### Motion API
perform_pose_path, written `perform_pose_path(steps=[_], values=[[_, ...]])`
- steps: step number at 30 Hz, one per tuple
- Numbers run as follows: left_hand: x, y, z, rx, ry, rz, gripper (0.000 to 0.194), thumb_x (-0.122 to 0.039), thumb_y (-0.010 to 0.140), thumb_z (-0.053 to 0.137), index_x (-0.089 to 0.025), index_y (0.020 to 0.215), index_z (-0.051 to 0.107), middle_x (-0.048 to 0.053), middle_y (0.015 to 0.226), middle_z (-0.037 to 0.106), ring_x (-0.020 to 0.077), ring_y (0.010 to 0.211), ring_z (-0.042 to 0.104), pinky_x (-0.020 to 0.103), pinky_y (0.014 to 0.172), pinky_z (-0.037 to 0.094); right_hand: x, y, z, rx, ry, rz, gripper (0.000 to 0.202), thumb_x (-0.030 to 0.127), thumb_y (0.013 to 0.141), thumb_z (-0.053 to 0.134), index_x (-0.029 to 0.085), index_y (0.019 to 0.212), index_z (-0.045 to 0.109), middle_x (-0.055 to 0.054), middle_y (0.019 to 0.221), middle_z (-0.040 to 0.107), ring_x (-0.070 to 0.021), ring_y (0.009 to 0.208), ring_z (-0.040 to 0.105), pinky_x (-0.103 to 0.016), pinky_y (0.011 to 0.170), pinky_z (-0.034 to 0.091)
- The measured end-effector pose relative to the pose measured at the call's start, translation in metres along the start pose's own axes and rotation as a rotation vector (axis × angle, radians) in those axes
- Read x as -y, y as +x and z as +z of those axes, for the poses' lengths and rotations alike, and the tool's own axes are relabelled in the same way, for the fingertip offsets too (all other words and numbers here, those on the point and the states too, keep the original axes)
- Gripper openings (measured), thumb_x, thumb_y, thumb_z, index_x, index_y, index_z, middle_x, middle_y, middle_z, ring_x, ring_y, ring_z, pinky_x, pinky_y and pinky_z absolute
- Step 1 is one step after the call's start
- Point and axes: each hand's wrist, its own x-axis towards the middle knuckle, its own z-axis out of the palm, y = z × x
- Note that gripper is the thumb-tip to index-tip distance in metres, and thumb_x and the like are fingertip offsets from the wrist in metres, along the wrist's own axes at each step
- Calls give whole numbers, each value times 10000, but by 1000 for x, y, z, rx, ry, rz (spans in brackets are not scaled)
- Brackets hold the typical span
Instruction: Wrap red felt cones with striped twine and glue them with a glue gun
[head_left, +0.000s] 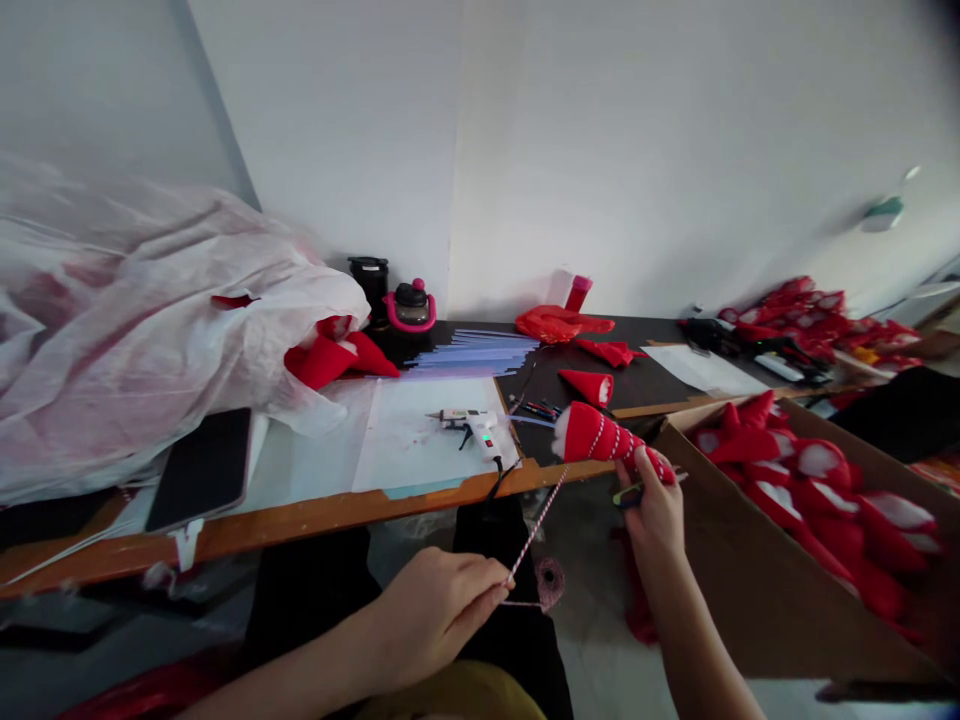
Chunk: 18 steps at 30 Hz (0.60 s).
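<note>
My right hand (651, 503) is closed round the narrow end of a red felt cone (581, 432), with white stuffing showing at its wide end. A red-and-white twisted cord (541, 515) winds round the cone in a spiral. From the cone it runs taut down to my left hand (442, 605), which pinches it between thumb and fingers. Against the right palm sits a small tool with a yellow-green and dark handle (628, 494), probably snips; most of it is hidden. Below the table edge, a spool of cord (550, 580) is visible beyond my left hand.
A white glue gun (472, 425) lies on paper at the table's front. Behind it are glue sticks (476, 352) and another red cone (587, 387). A carton (739, 560) of stuffed red cones stands right. A phone (201, 468) and a large white bag (150, 340) are left.
</note>
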Motion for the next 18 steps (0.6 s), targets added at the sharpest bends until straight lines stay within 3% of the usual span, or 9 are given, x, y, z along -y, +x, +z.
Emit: perform_pose_path(steps=[3, 6, 9, 12, 15, 18], values=[[-21, 9, -39, 52, -13, -1, 271, -252, 1046, 411, -207, 1011, 677, 15, 884, 738, 137, 750, 701, 225, 649, 470, -3, -7, 5, 9, -35, -9, 424, 322, 575, 965, 195, 837, 657, 57, 858, 669, -97, 786, 690, -234, 774, 648], [-30, 27, -75, -73, 33, 60, 261, -245, 1036, 455, -168, 959, 692, 19, 862, 730, 119, 760, 673, 206, 681, 448, 0, -15, 9, 71, -88, -11, 400, 295, 597, 961, 189, 848, 667, 51, 870, 646, -96, 786, 677, -206, 739, 639], [-26, 54, -110, -184, 39, 84, 274, -278, 1020, 493, -159, 889, 702, -12, 704, 653, 90, 619, 559, 195, 571, 378, 7, -23, 11, 179, -151, 21, 385, 259, 604, 962, 183, 861, 686, 46, 855, 642, -92, 752, 669, -183, 705, 628], [-6, 86, -137, -165, -22, 108, 278, -328, 1008, 513, -158, 944, 724, -24, 661, 596, 80, 548, 463, 196, 505, 321, 15, -32, 11, 300, -206, 109, 392, 228, 588, 969, 172, 859, 692, 33, 814, 657, -100, 697, 667, -181, 645, 621], [35, 112, -141, -263, 54, 54, 291, -307, 998, 494, -144, 902, 715, -27, 616, 542, 89, 534, 453, 205, 505, 317, 19, -39, 14, 381, -216, 208, 399, 277, 607, 961, 189, 876, 680, 27, 805, 680, -110, 670, 677, -199, 618, 623], [80, 114, -115, -380, 233, -17, 180, -228, 915, 580, -138, 856, 725, 18, 678, 613, 144, 623, 578, 257, 617, 462, 18, -41, 21, 403, -204, 275, 408, 362, 634, 941, 212, 898, 669, 23, 821, 709, -126, 680, 703, -217, 635, 632]])
